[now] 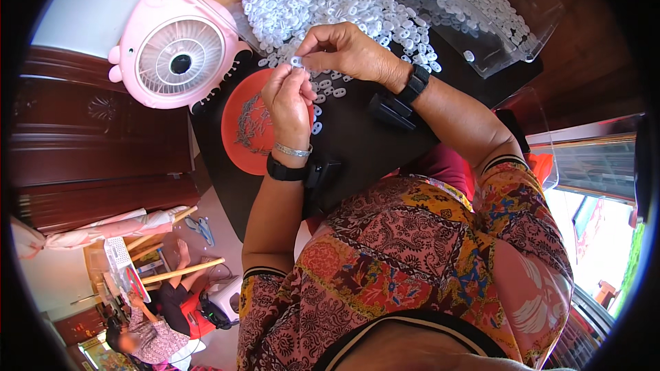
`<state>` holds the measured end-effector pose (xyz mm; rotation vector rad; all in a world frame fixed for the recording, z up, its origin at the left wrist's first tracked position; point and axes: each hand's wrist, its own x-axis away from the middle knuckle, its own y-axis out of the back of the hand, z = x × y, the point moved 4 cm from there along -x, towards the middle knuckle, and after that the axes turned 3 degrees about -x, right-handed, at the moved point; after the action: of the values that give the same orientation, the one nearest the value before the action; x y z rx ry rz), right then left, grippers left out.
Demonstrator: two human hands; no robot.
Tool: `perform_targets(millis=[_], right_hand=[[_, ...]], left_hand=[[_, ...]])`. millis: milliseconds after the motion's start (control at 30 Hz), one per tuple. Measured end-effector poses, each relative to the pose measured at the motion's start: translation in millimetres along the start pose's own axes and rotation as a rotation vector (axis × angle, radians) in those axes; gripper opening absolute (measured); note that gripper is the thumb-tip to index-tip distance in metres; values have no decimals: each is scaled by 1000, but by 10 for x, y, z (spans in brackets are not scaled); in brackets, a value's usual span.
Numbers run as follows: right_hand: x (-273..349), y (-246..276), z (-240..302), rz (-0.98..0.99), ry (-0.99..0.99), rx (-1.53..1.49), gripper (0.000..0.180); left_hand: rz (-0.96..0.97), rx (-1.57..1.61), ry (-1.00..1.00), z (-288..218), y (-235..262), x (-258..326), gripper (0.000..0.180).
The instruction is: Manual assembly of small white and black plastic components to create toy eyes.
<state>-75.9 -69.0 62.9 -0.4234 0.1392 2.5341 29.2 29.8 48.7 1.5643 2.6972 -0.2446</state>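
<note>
In front of me I hold up a small white oval plastic piece with holes [296, 61], pinched between the fingertips of both hands. My left hand [289, 99] is closed and grips it from below, over the edge of a red-orange plate [235, 144]. My right hand [352, 51] comes from the right, thumb and forefinger closed at the piece. Many thin grey metal pins [251, 124] lie on the plate. Behind the hands is a big heap of the same white pieces [309, 0]. Several loose ones [317, 111] lie beside my left wrist.
A clear plastic box [512, 55] with more white pieces stands at the far right of the dark table [357, 144]. At the far left is a pink animal-shaped fan [175, 51]. Another person [155, 336] sits at the lower left, near wooden poles [182, 271].
</note>
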Motion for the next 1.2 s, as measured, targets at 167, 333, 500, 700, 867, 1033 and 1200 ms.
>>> perform_targets(millis=[167, 333, 500, 700, 867, 1033, 1200], right_hand=[[12, -43, 8, 15, 38, -2, 19], [17, -46, 45, -1, 94, 148, 24], [36, -66, 116, 42, 89, 321, 26], [73, -161, 220, 5, 325, 573, 28], [81, -206, 145, -22, 355, 679, 28], [74, -191, 136, -24, 283, 660, 25], [72, -188, 158, -33, 252, 629, 21]], left_hand=[[-19, 17, 46, 5, 1, 18, 17], [-2, 99, 95, 39, 13, 6, 23], [17, 108, 146, 64, 23, -5, 26], [33, 73, 141, 70, -6, -16, 26], [59, 67, 136, 111, -36, 1, 31], [64, 110, 135, 100, -50, 9, 34], [69, 95, 115, 102, -56, 4, 34]])
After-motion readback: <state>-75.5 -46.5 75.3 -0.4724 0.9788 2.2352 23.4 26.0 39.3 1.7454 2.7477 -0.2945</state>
